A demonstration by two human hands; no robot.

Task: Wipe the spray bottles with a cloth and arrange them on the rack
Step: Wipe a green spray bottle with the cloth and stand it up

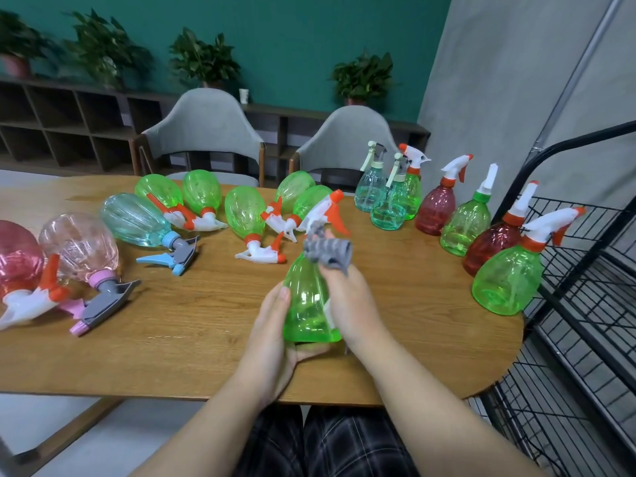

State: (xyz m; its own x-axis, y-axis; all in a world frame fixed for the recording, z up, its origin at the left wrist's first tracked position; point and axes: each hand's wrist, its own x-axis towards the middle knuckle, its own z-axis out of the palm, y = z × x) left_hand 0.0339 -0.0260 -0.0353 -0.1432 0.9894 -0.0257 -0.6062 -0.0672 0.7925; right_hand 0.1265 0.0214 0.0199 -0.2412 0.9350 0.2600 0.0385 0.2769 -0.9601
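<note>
The right hand (347, 304) covers the right side of the held green bottle (306, 304), and the grey cloth (328, 253) hides its neck. The red bottle (17, 259) at far left and the black rack (585, 270) at right are cut by the picture's edges. The trigger (327, 215) above the cloth is blurred.

The held spray bottle (308, 301) is clear green with a white and orange trigger head (328, 211). The cloth (328, 251) has grey and white stripes. The table (206, 339) is brown wood grain. The rack (585, 304) is black wire. The wall (275, 36) is teal, the chairs (203, 125) grey. The trousers (327, 442) are dark plaid.
</note>
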